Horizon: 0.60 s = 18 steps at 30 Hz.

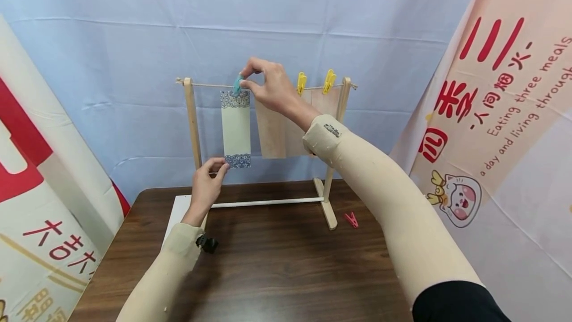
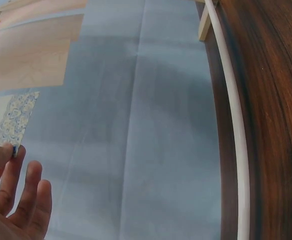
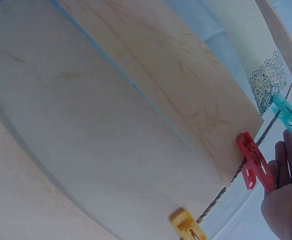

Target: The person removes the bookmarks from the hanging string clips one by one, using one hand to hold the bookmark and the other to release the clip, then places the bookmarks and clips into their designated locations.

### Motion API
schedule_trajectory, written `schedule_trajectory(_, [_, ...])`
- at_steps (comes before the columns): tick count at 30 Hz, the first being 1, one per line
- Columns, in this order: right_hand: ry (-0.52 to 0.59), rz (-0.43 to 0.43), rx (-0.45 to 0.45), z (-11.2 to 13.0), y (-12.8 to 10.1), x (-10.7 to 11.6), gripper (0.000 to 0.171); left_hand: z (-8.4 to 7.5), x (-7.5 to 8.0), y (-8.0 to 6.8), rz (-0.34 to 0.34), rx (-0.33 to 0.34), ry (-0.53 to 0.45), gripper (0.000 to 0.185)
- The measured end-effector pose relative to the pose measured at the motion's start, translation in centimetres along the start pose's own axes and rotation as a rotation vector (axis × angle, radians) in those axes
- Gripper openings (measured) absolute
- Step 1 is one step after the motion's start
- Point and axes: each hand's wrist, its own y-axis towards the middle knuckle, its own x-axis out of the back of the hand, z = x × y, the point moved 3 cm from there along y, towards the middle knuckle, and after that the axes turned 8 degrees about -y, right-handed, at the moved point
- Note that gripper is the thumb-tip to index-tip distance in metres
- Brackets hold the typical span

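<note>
At frame centre, the right hand (image 1: 268, 86) pinched a teal peg (image 1: 237, 84) on the string (image 1: 210, 85); the left hand (image 1: 206, 185) pinched the card (image 1: 236, 128). Right banner (image 1: 505, 113) read "Eating three meals".

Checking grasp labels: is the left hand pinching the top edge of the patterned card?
No, in the head view the left hand pinches the bottom corner of the patterned card.

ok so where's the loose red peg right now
In the head view, the red peg lies on the table, right of the rack's right foot.
</note>
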Motion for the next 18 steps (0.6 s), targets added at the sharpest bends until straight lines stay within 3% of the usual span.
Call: schedule_trajectory(18, [0.009,-0.031,0.015,0.34,-0.36,0.46,0.012,-0.14,-0.04,-0.49,-0.010,0.007,0.004,0.021])
